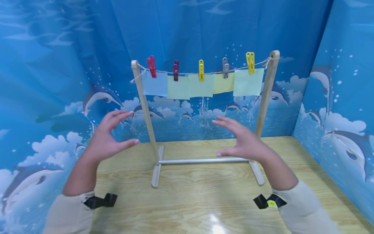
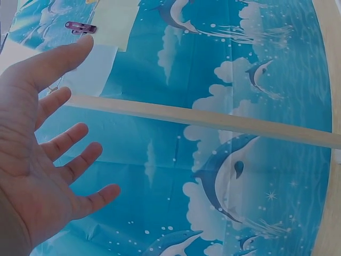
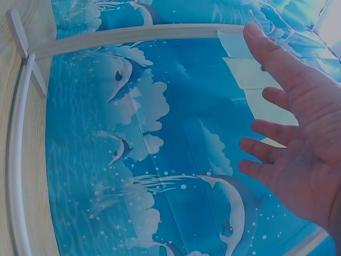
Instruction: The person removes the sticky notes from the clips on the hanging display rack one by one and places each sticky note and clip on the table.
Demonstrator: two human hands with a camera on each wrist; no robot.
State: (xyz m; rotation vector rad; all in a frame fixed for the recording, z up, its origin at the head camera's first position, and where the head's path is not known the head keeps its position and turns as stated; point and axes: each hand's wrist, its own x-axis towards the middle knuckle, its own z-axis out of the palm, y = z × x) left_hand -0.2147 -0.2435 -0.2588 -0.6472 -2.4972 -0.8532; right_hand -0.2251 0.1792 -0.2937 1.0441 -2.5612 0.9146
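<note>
In the head view my left hand (image 1: 106, 136) hovers left of a small wooden drying rack, fingers spread and nothing held. My right hand (image 1: 243, 138) is raised near the rack's right post (image 1: 267, 91), also spread and holding nothing. A string (image 1: 163, 71) runs between the posts. From it hang a blue paper square (image 1: 155, 85), pale green papers (image 1: 179, 88) and a yellow paper (image 1: 223, 85). They are clipped by a red clothespin (image 1: 151, 66), a dark purple clothespin (image 1: 176, 70), a grey clothespin (image 1: 225, 68) and two yellow clothespins (image 1: 201, 70).
The rack has a left post (image 1: 146, 107), a white bottom bar (image 1: 201, 161) and two wooden feet (image 1: 156, 175) on a wood-grain table (image 1: 187, 201). Behind and beside it hangs a blue curtain (image 1: 187, 35) printed with dolphins. Dark straps (image 1: 100, 201) sit at both wrists.
</note>
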